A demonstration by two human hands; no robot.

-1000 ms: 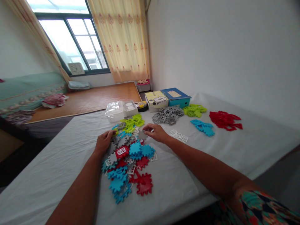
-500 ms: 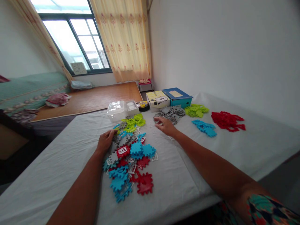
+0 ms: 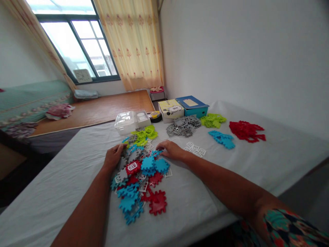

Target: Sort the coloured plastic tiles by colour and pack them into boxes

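A mixed heap of flat toothed plastic building pieces in blue, red, grey and lime lies before me, with small white window-grid pieces among them. My left hand (image 3: 114,156) rests against the heap's left edge, fingers curled by the grey pieces (image 3: 135,154); whatever its fingertips hold is hidden. At the heap's right side is my right hand (image 3: 171,150), its curved fingers and thumb apart, fingertips at a small blue piece (image 3: 155,154). Larger blue pieces (image 3: 149,164) and a red piece (image 3: 157,203) lie nearer me. White window pieces (image 3: 194,149) lie beyond my right wrist.
Sorted piles of grey (image 3: 183,126), lime (image 3: 213,120), blue (image 3: 222,139) and red pieces (image 3: 246,131) lie farther back and right. Behind stand a clear plastic box (image 3: 125,123), a yellow box (image 3: 171,110) and a blue box (image 3: 192,106). A wall borders the right.
My right hand has moved left and nearer me, from beside the grey pile to the mixed heap. The white window pieces beyond my wrist now show. My left hand stays at the heap's edge.
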